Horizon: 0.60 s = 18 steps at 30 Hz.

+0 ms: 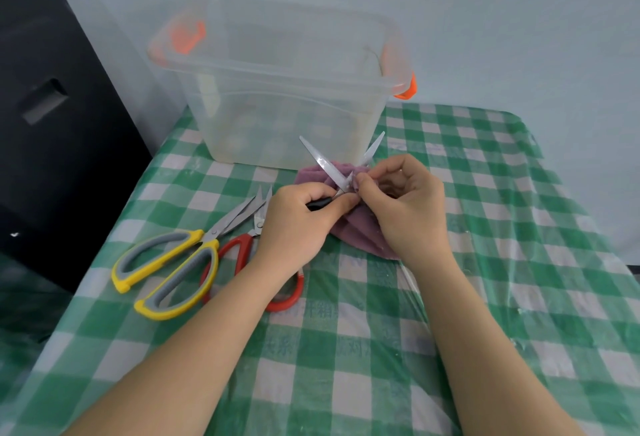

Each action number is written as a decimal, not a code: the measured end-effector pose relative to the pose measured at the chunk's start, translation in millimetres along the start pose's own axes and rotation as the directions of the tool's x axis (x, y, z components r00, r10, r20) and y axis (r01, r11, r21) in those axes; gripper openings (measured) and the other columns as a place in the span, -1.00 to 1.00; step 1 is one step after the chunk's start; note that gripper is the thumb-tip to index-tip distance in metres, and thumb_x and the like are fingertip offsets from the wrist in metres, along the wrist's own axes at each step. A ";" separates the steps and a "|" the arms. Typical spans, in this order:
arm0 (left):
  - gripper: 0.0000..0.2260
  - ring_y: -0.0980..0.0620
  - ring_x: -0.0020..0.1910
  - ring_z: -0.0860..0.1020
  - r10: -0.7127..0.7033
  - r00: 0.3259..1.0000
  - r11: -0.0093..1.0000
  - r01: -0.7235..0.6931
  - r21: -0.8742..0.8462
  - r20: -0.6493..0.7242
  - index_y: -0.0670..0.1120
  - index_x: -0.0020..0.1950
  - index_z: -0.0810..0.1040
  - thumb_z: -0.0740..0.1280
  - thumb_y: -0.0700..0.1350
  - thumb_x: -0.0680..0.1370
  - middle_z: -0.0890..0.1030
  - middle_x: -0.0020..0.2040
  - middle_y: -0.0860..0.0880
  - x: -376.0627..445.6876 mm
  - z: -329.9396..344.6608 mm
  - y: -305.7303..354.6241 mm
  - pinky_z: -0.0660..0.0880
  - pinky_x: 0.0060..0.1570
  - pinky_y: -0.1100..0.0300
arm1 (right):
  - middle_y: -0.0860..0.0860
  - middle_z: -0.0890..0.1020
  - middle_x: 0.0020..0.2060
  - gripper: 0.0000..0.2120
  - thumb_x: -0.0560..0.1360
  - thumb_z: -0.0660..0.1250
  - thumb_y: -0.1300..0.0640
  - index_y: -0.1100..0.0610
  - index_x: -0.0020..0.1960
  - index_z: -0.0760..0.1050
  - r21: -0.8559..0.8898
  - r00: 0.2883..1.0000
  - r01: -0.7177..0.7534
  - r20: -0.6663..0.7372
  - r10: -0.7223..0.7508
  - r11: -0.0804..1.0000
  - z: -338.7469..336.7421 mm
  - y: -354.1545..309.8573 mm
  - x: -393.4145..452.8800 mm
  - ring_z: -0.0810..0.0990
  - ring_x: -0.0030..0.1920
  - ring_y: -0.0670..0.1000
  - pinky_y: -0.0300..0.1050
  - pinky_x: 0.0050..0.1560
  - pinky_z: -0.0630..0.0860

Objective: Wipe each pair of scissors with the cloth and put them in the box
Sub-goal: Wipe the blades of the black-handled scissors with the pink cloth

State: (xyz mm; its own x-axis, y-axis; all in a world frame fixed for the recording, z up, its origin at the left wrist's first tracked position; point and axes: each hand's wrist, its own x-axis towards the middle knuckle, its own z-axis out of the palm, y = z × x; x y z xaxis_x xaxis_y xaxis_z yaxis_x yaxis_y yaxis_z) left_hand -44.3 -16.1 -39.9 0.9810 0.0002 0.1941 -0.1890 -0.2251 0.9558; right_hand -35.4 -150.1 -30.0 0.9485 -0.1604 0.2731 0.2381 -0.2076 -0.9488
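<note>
Scissors (pixel 341 162) with black handles, held up above the middle of the desk (pixel 502 228), blades spread wide into a V, tips pointing toward the far edge. Left hand (pixel 298 221) curled around the black handles, grip clenched on them, thumb near the pivot. Right hand (pixel 405 207) just beside, fingertips pinching a fold of the purple cloth (pixel 360 224) against the blades close to the pivot, grip grasping the cloth. Rest of the cloth bunched under and between both hands, lying on the desk, one part showing behind the blades.

Clear plastic box (pixel 277 89) with orange clips, standing at the far edge of the desk, toward the far-left corner, no lid on it, just behind the raised blades. Contents hard to tell through the cloudy wall.

Yellow-and-grey scissors (pixel 173 266) flat near the left edge, handles toward the near side, blades closed and pointing toward the box. Red-handled scissors (pixel 242 252) just beside them on the right, partly hidden under the left forearm, handles touching or overlapping the yellow ones, cannot tell which.

Green-and-white checked cover under clear plastic film over the whole desk. Black object (pixel 52 124) standing off the left edge, pale wall (pixel 485 20) behind.
</note>
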 end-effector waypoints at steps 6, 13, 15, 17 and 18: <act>-0.87 0.25 -0.59 0.39 -0.043 0.999 0.998 0.043 -0.040 0.005 -0.02 -0.26 0.64 0.45 -0.13 0.50 0.45 -0.60 0.19 1.4 -0.4 1.3 0.25 -0.49 0.44 | 0.03 0.70 -0.32 -0.90 0.49 0.43 0.25 0.17 -0.16 0.52 0.142 0.997 -0.057 0.063 0.049 0.988 -9.8 -7.5 1.0 0.66 -0.29 -0.06 -0.23 -0.21 0.56; -0.92 0.27 -0.53 0.44 0.026 1.000 0.998 -0.025 0.062 -0.008 -0.03 -0.20 0.69 0.46 -0.08 0.49 0.52 -0.53 0.23 -0.8 -1.1 1.0 0.26 -0.47 0.46 | -0.09 0.68 -0.25 -0.82 0.45 0.49 0.16 -0.02 -0.21 0.52 -0.087 0.996 0.085 -0.012 -0.087 0.993 1.1 -1.5 -2.7 0.65 -0.17 -0.06 -0.19 -0.11 0.56; -0.92 0.26 -0.53 0.44 0.030 1.000 0.996 -0.029 0.080 -0.009 -0.03 -0.19 0.70 0.46 -0.07 0.49 0.53 -0.52 0.23 -0.9 -0.6 0.5 0.26 -0.47 0.46 | -0.10 0.67 -0.26 -0.84 0.46 0.48 0.16 0.01 -0.20 0.52 -0.101 0.995 0.094 -0.024 -0.097 0.990 2.7 -0.7 -3.7 0.64 -0.21 -0.08 -0.23 -0.16 0.55; -0.92 0.27 -0.54 0.44 0.019 1.000 0.997 -0.019 0.069 -0.005 -0.05 -0.19 0.69 0.46 -0.09 0.49 0.51 -0.55 0.22 -1.1 -0.2 0.9 0.26 -0.48 0.47 | -0.08 0.68 -0.28 -0.87 0.48 0.46 0.16 0.04 -0.18 0.52 -0.111 0.995 0.095 -0.023 -0.098 0.989 3.1 -1.2 -4.0 0.64 -0.25 -0.09 -0.25 -0.22 0.55; -0.92 0.28 -0.55 0.44 0.010 1.000 0.998 -0.010 0.055 -0.005 -0.06 -0.19 0.69 0.46 -0.10 0.49 0.50 -0.56 0.22 -1.3 -0.4 1.2 0.26 -0.48 0.47 | -0.08 0.68 -0.30 -0.87 0.49 0.45 0.17 0.05 -0.17 0.52 -0.100 0.996 0.087 -0.017 -0.089 0.991 2.2 -1.7 -3.6 0.65 -0.27 -0.10 -0.25 -0.25 0.54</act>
State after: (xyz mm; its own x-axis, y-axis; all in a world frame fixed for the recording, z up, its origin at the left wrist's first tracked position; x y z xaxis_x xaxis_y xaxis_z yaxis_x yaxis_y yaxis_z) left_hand -45.8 -16.0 -38.9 0.9788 0.0025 0.2046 -0.1958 -0.2788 0.9402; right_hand -38.8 -147.1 -29.7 0.9200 -0.1577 0.3588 0.2971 -0.3165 -0.9009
